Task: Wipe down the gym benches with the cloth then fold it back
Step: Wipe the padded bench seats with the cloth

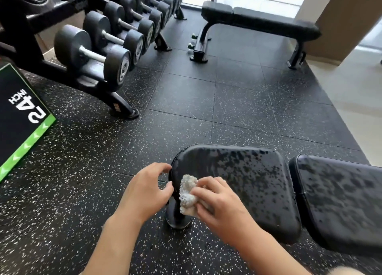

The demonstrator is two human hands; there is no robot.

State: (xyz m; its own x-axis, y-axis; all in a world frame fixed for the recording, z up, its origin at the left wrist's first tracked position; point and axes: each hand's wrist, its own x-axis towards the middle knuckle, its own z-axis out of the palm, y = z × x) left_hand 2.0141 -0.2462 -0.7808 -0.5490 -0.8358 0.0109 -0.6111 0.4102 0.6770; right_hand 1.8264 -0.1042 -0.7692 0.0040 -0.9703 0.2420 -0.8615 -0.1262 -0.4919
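Note:
A black padded gym bench (248, 181) lies right in front of me, its seat pad and back pad (341, 202) speckled with wet marks. A crumpled white cloth (187, 194) sits at the seat pad's left edge. My right hand (219, 204) holds the cloth with curled fingers and presses it on the pad. Just left of the pad's end hovers my left hand (144, 192), its fingers loosely curled and holding nothing. A second black bench (258, 20) stands farther back near the window.
A dumbbell rack (99, 47) with several dumbbells runs along the left. A black and green plyo box (18, 117) sits at the far left. Black speckled rubber floor (186, 109) spreads between the benches. A tan pillar (351, 16) stands at the right.

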